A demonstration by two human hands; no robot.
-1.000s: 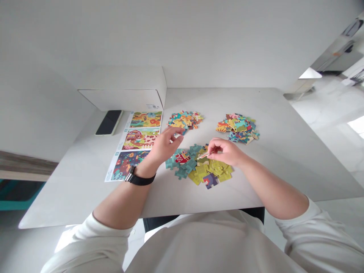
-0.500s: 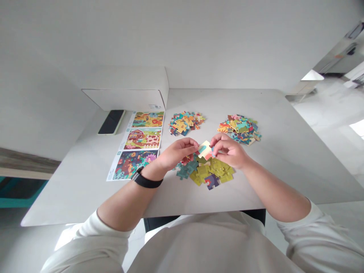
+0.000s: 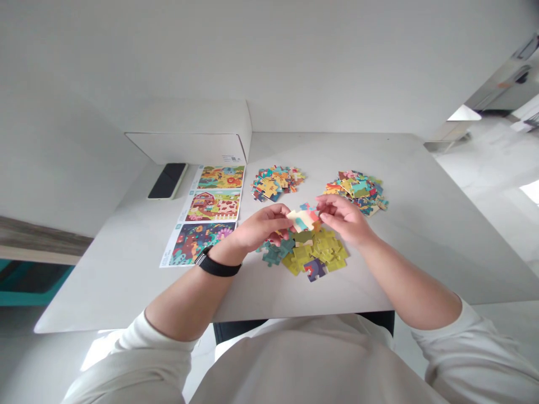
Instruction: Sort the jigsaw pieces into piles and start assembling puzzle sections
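1. Puzzle piece [image 3: 301, 221], thin and flat like card, with knobbed edges: it is held up over the near heaps, between the two hands. Its face is cream with a smooth teal patch; coral and blue areas show toward its right end, and I cannot tell whether these belong to a second piece.
2. Left hand [image 3: 269, 227]: the fingers are pinched narrow on the cream piece's left edge. A black, matte fabric-like band [image 3: 221, 269] wraps the wrist.
3. Right hand [image 3: 343, 220]: curved fingers sit at the coral end; whether they grip it or only rest beside it, I cannot tell.
4. Beneath the hands, an olive-green heap [image 3: 327, 247] of overlapping, knobbed pieces lies against a teal heap [image 3: 278, 251], partly covered by the left hand. One purple piece [image 3: 314, 269] with a red patch sits at the near edge.
5. Farther back are two loose, rounded mounds in mixed colours: a left mound [image 3: 277, 184], mostly yellow and blue, and a right mound [image 3: 357, 191], partly behind the right hand.
6. Left of these lie a printed sheet [image 3: 213, 206] with three rectangular pictures, a dark, smooth phone [image 3: 167, 180] with a pale rim, and a plain white box [image 3: 187, 147] with crisp edges.
7. Everything rests on a smooth, pale surface [image 3: 109, 286].
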